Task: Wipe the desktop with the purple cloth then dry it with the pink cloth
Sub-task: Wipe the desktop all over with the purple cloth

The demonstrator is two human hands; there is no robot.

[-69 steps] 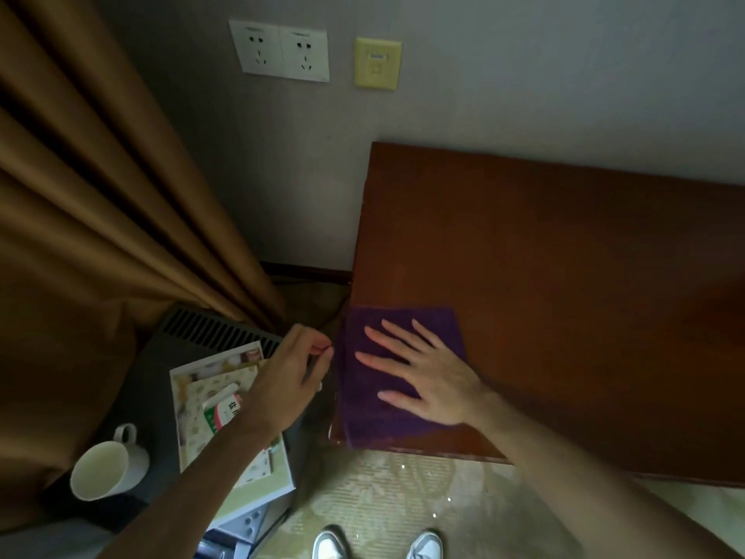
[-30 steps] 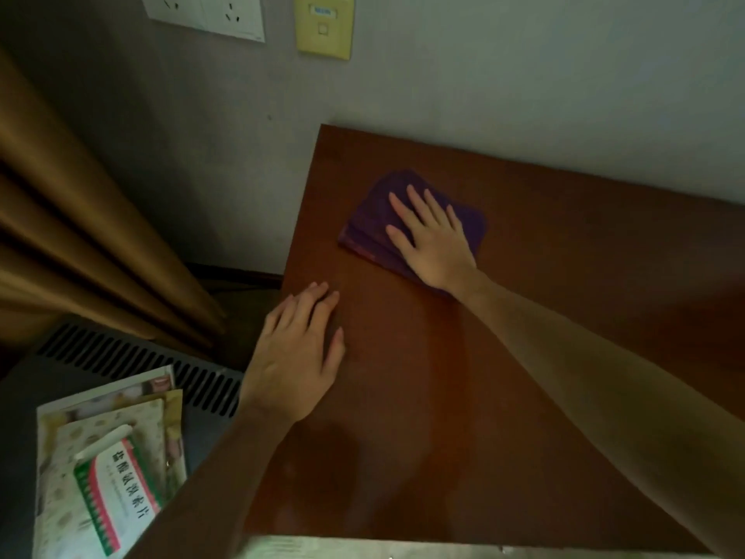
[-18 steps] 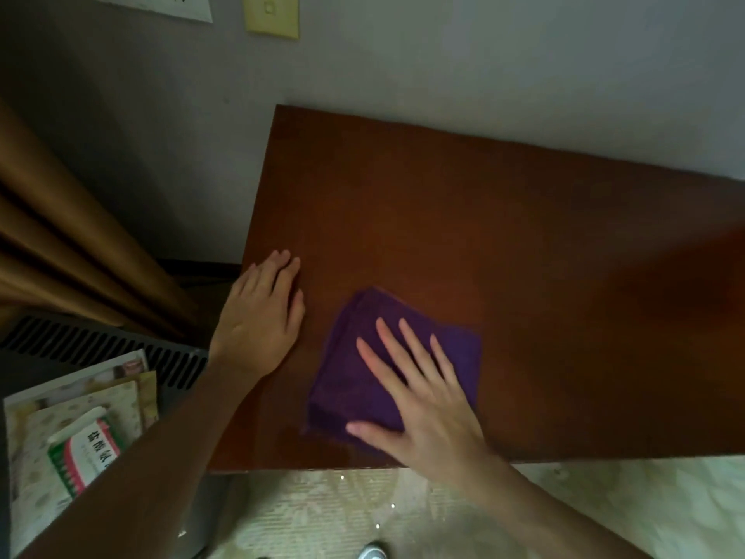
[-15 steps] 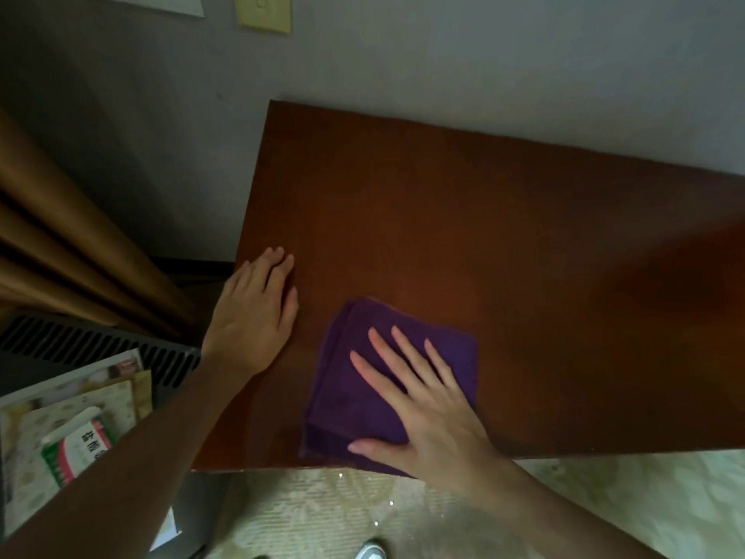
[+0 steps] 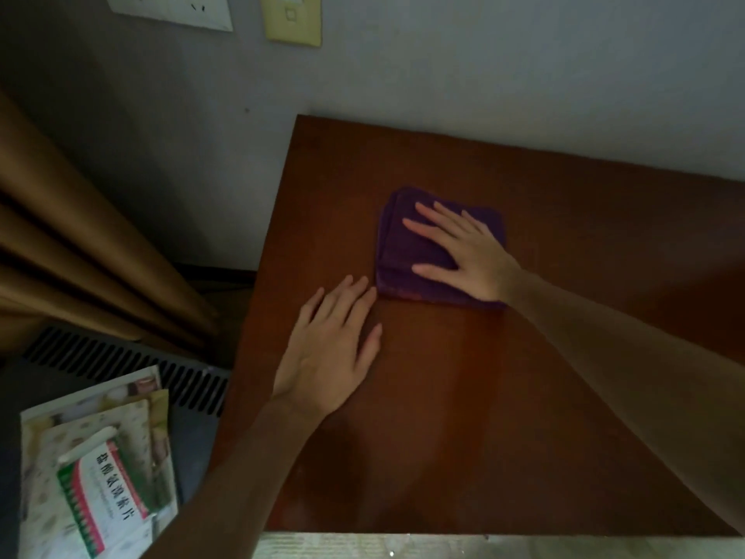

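One folded purple cloth (image 5: 419, 256) lies on the desktop (image 5: 564, 357) toward its 11 o'clock corner, under the right hand (image 5: 467, 252), fingers straight and spread. The left hand (image 5: 334, 353) rests flat at the cloth's 7 o'clock, fingers nearly together, fingertips just beside it. Two wall plates: one socket panel (image 5: 173, 10), one yellow plate (image 5: 292, 18).

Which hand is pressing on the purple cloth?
The right hand, fingers spread flat on the purple cloth; the left hand rests on bare desktop.
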